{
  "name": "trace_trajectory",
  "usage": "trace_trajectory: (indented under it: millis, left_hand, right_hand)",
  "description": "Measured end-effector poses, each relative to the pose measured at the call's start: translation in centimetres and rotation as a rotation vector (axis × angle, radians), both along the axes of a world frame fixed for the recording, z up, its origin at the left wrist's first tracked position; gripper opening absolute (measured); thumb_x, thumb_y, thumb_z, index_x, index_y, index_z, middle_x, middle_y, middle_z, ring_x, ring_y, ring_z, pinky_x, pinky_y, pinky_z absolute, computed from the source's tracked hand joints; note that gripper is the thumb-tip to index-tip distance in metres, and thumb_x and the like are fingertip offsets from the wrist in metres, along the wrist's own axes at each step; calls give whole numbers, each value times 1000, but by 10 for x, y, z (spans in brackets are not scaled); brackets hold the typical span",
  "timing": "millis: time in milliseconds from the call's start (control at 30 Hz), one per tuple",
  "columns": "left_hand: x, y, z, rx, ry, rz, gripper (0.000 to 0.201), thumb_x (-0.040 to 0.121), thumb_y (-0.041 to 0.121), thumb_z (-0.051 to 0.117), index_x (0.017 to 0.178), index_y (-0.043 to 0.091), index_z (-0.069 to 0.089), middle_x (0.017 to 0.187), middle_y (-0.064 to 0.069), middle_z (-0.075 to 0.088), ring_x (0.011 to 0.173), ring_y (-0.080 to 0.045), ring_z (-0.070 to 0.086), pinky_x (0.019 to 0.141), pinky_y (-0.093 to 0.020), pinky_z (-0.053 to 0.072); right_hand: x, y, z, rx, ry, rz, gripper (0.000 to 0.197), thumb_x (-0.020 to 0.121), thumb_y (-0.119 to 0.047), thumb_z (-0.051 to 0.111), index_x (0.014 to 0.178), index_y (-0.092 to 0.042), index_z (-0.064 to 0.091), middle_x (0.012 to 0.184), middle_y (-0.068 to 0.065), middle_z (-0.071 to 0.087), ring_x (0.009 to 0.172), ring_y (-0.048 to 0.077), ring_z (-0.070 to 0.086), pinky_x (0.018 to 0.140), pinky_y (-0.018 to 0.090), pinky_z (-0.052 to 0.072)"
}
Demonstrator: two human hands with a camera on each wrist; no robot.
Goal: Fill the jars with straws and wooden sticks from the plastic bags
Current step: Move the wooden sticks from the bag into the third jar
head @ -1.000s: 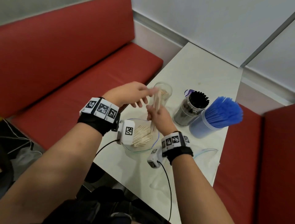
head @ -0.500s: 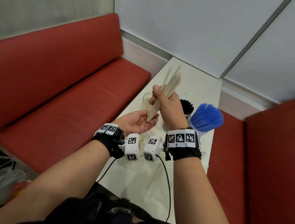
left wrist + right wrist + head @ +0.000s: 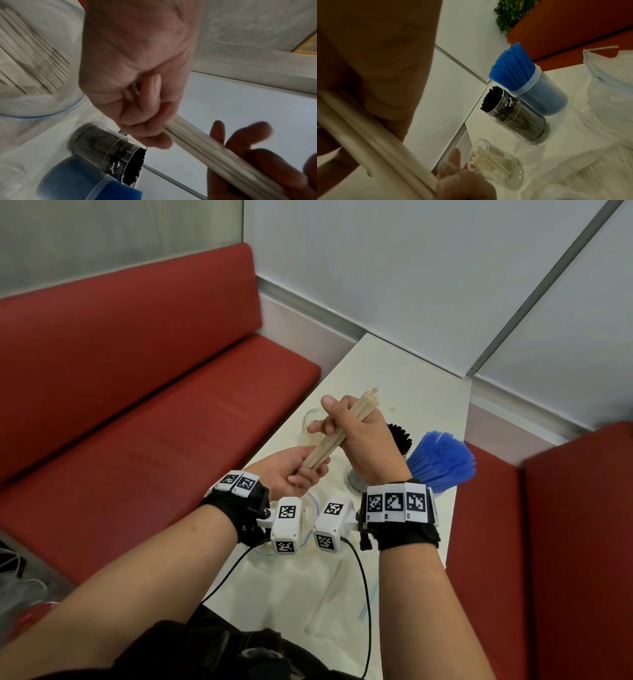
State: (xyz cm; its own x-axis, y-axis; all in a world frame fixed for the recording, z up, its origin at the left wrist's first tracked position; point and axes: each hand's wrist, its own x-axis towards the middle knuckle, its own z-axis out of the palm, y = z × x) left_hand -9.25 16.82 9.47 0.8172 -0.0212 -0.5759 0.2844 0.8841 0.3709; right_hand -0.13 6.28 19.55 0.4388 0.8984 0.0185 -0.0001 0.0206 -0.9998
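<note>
Wooden sticks (image 3: 337, 433), a tight bundle of them, slant through the air above the table (image 3: 404, 378) in our right hand (image 3: 366, 440), whose fingers (image 3: 320, 426) and thumb are curled round the upper part. The bundle's lower end rests in the palm of our left hand (image 3: 291, 474), which lies palm up beneath it with its fingers relaxed and nearly straight in the left wrist view, not closed round the sticks.

On the table past our hands stand three jars. A clear jar (image 3: 494, 162) holds only a few wooden sticks leaning inside it. Just beside it, a second jar (image 3: 522, 121) is packed with black straws, and touching that one, a third jar (image 3: 544, 94) is crowded with blue straws (image 3: 442, 457). Nearer to us, an open plastic bag (image 3: 37, 105) with a blue-edged mouth holds more sticks, and other clear bags (image 3: 611, 105) lie crumpled on the table.
</note>
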Motion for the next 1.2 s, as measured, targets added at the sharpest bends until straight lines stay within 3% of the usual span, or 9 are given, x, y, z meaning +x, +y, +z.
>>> trace_trajectory:
  millis: [167, 300, 500, 600, 733, 867, 967, 1067, 1200]
  left_hand:
    - [-3, 6, -3, 42, 71, 76, 10, 97, 24, 55, 95, 15, 59, 57, 1, 48, 30, -2, 34, 27, -10, 14]
    - [-6, 9, -8, 43, 84, 92, 18, 96, 26, 55, 87, 11, 54, 60, -2, 52, 32, -2, 37, 25, -10, 17]
    - [-10, 19, -16, 87, 123, 84, 19, 100, 27, 50, 87, 13, 51, 58, -1, 50, 30, -2, 33, 25, -12, 16]
    - [-7, 21, -19, 240, 185, 127, 23, 101, 25, 48, 83, 11, 50, 64, -2, 49, 34, -2, 34, 26, -13, 20]
    - [-6, 29, -25, 611, 357, 94, 42, 107, 30, 37, 92, -3, 58, 74, -16, 60, 50, -17, 52, 43, -20, 43]
    - [-6, 36, -28, 862, 457, -247, 30, 102, 13, 44, 92, -8, 63, 84, -22, 66, 66, -26, 64, 68, -31, 59]
    - [1, 30, -36, 996, 497, -580, 14, 93, 7, 59, 92, -5, 67, 98, -19, 71, 80, -26, 69, 87, -37, 57]
    - [5, 24, -47, 1332, 496, -788, 21, 87, 12, 63, 103, 0, 71, 106, -14, 73, 96, -26, 70, 89, -38, 57]
    - [8, 9, -71, 1586, 482, -874, 37, 87, 26, 69, 113, -1, 64, 115, -16, 67, 107, -31, 62, 84, -34, 48]
  right_hand:
    - [15, -3, 4, -108, -161, 6, 25, 92, -31, 72, 75, -13, 66, 88, 18, 71, 92, 24, 71, 90, 49, 56]
    - [28, -2, 6, -265, -228, 88, 18, 91, -27, 73, 83, -11, 74, 88, 2, 75, 82, 15, 70, 81, 37, 58]
    - [44, 2, 6, -321, -148, 130, 23, 85, -15, 80, 95, 4, 73, 94, 24, 74, 82, 29, 75, 75, 32, 63]
    - [50, 11, 3, -359, -159, 137, 19, 87, -8, 78, 98, 7, 73, 99, 28, 72, 88, 31, 75, 79, 33, 63]
    - [70, 32, 9, -352, -238, 84, 8, 86, 0, 73, 90, 7, 73, 91, 27, 72, 86, 32, 75, 79, 35, 64]
    - [99, 65, 10, -272, -344, -179, 3, 85, -2, 73, 82, -2, 74, 80, 15, 72, 78, 30, 75, 76, 37, 64]
    - [105, 90, -10, -291, -433, -297, 5, 85, -2, 70, 82, -3, 74, 77, 15, 70, 74, 33, 74, 76, 43, 64]
    - [105, 105, -38, -358, -453, -355, 8, 86, -3, 66, 86, -2, 75, 83, 19, 73, 80, 35, 74, 79, 46, 62]
    - [105, 111, -76, -477, -466, -326, 14, 88, -12, 70, 96, -1, 75, 94, 19, 75, 89, 36, 73, 87, 47, 58]
